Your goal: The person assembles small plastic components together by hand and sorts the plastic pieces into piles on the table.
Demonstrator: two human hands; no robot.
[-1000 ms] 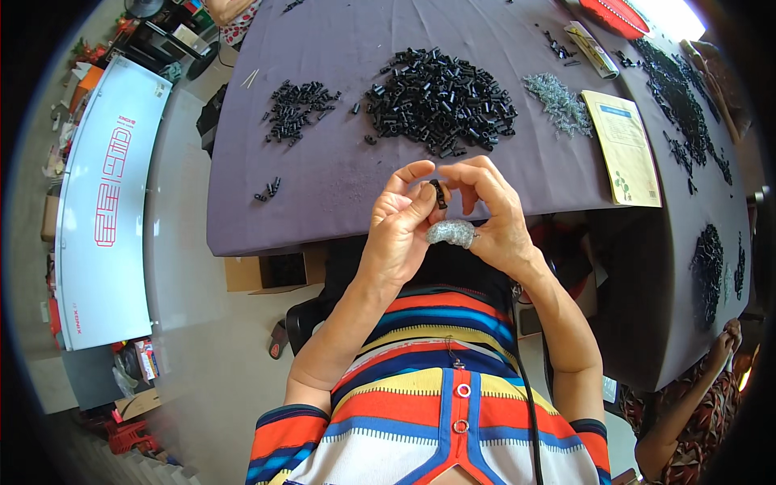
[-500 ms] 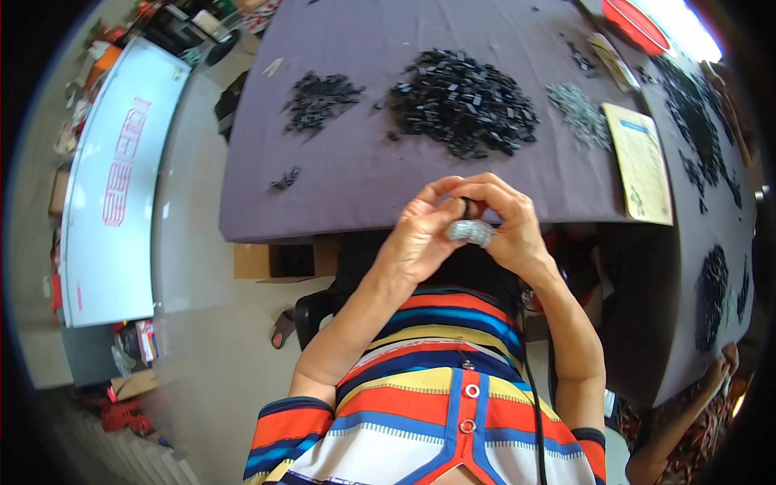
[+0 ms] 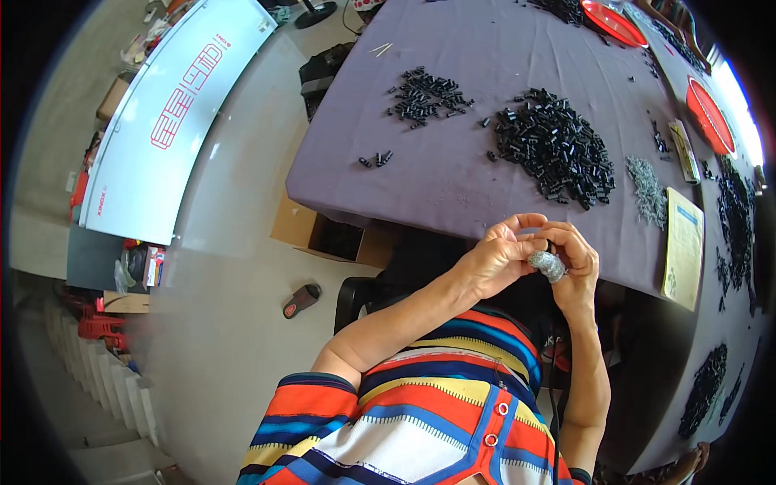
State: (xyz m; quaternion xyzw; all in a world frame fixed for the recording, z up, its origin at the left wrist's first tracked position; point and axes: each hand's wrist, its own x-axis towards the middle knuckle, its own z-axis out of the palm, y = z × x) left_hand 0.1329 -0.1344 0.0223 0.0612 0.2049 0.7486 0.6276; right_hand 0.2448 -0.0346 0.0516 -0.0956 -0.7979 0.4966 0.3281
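Just off the table's front edge, my left hand (image 3: 499,263) and my right hand (image 3: 577,271) meet fingertip to fingertip. Pinched between them is a small black piece (image 3: 550,245), mostly covered by fingers. A clump of small clear-grey pieces (image 3: 547,266) shows below it, held in against my right palm; single pieces cannot be made out. Beyond my hands lies a large pile of short black cylindrical pieces (image 3: 554,145) on the grey-purple tablecloth (image 3: 436,174). A smaller heap of clear-grey pieces (image 3: 647,190) lies to its right.
Left of the large pile are a smaller black heap (image 3: 424,95) and several stray pieces (image 3: 377,159). A yellowish booklet (image 3: 684,246) lies at the right, near red baskets (image 3: 711,115). An open cardboard box (image 3: 323,234) and a slipper (image 3: 301,301) are below the table.
The whole view has shifted, so the table and my hands appear farther right. My hands stay together with the black piece and the grey clump. The other person's arm at lower right is mostly out of view.
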